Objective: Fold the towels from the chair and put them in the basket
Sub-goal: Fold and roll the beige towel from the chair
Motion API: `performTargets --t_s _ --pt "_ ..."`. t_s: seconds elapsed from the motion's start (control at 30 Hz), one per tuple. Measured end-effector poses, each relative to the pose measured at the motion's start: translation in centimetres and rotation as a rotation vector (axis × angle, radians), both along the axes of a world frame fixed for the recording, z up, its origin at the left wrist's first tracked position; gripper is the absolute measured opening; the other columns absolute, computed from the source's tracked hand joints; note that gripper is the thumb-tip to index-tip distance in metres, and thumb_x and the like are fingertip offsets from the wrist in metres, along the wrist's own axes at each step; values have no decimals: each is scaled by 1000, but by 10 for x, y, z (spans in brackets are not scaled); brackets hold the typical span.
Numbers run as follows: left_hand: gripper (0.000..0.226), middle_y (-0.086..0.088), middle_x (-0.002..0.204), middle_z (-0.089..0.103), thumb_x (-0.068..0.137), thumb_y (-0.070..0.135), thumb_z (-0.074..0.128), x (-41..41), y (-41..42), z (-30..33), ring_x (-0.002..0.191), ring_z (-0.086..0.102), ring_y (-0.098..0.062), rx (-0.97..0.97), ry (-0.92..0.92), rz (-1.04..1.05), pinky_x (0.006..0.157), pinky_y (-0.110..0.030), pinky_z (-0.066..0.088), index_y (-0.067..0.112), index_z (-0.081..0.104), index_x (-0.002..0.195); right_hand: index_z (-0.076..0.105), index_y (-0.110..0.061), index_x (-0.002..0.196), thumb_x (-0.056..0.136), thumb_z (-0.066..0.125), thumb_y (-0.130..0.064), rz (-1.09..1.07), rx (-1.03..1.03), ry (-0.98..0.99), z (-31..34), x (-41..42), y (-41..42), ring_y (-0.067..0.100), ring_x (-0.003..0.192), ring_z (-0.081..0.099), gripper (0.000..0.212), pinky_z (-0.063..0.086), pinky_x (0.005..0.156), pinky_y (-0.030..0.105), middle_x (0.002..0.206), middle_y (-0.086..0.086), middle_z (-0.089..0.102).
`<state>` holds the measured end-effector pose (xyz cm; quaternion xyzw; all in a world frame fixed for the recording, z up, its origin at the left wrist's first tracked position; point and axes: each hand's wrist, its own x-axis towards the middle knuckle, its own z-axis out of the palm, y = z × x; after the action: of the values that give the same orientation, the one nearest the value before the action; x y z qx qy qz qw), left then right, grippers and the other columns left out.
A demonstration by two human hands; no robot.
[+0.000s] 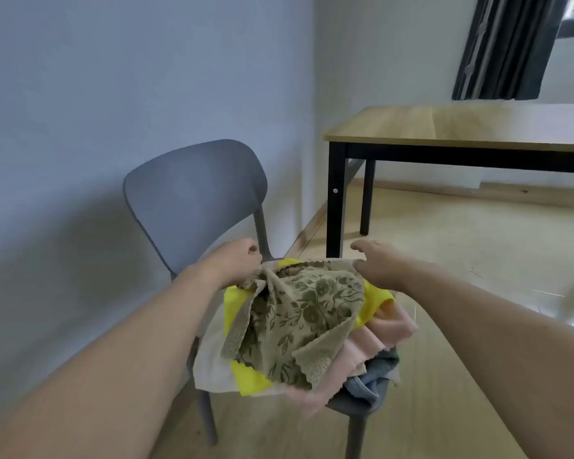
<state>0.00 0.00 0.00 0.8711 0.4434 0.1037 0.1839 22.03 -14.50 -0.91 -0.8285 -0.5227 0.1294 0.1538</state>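
Fingers of the left hand (236, 263) curl around a bunched corner of the floral towel (299, 313), gripping it at the far left edge of the pile, while the right hand (375, 266) reaches in over the far right edge with its thumb stretched out; its other fingers are hidden behind the hand and the cloth, so I cannot tell whether they pinch the towel or only touch it. This brown-green floral towel lies crumpled on top of a heap of towels on the seat of the grey chair (196, 193). Beneath it sit a yellow towel (249, 376), a cream towel (212, 362) spilling over the left side of the seat, a pink towel (378, 339) on the right, and a blue-grey towel (368, 382) hanging off the near right corner. Both forearms stretch in from the bottom corners of the view. Behind the chair stands a pale blue wall (80, 94). To the right, well apart from the chair, stands a wooden-topped table (444, 127) with black legs, and a dark curtain (507, 44) hangs in the upper right corner. No basket is in view.
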Motion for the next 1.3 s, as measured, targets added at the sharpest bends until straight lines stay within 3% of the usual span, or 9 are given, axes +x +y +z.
performTargets --t_s 0.13,0.4,0.57,0.7,0.87,0.93,1.03,1.17,1.3 --pt "32 -6 124 61 94 21 45 13 12 -19 109 58 -24 -19 27 12 88 -29 46 16 61 121 32 -16 147 97 39 -14 -12 -28 12 -13 7 20 24 139 32 50 30 112 37 152 5 35" --pt "21 -1 109 67 85 17 58 63 48 -58 95 60 -17 -38 73 -12 78 -25 48 20 71 102 33 -19 145 97 39 -18 -25 -112 -35 -50 22 72 26 133 40 49 37 108 39 147 4 41" --pt "15 -1 96 67 79 22 59 80 61 -74 89 62 -21 34 246 -19 77 -31 53 21 70 89 56 -18 121 93 45 -21 -49 -126 -57 -67 33 90 23 106 55 30 48 91 34 117 4 59" --pt "14 -1 95 63 85 16 50 76 61 -74 86 60 -22 130 275 14 70 -30 48 21 63 88 66 -18 100 89 52 -14 -40 -17 -136 -58 31 82 17 86 57 18 52 77 30 97 0 61" --pt "26 1 109 59 82 25 54 68 41 -58 97 57 -22 -50 116 -36 81 -33 50 27 55 108 67 -20 97 92 49 -17 -26 213 -70 -23 19 53 17 87 59 19 53 75 31 96 0 64" --pt "20 2 107 61 80 32 54 68 26 -50 94 58 -22 -71 69 -70 78 -31 50 33 58 100 64 -21 97 94 47 -19 42 254 -6 -3 11 38 19 88 59 18 53 73 32 95 -1 64" --pt "12 0 88 62 84 28 46 63 0 -30 85 59 -23 -7 -4 -92 71 -32 50 26 57 79 62 -25 93 94 45 -19 67 343 4 30 0 10 16 84 58 18 52 70 31 89 -5 62" --pt "14 -8 78 57 91 17 40 44 -38 18 71 51 -24 85 -266 -50 57 -32 34 10 50 85 61 -19 81 93 54 -26 -38 512 -4 66 -9 -31 11 73 55 16 43 58 23 75 -9 57" --pt "14 -4 73 49 95 14 35 18 -88 69 66 43 -20 184 -394 -89 56 -32 32 13 45 85 62 -12 80 92 56 -35 -132 620 -27 89 -26 -75 17 74 56 27 48 65 33 75 -2 60"
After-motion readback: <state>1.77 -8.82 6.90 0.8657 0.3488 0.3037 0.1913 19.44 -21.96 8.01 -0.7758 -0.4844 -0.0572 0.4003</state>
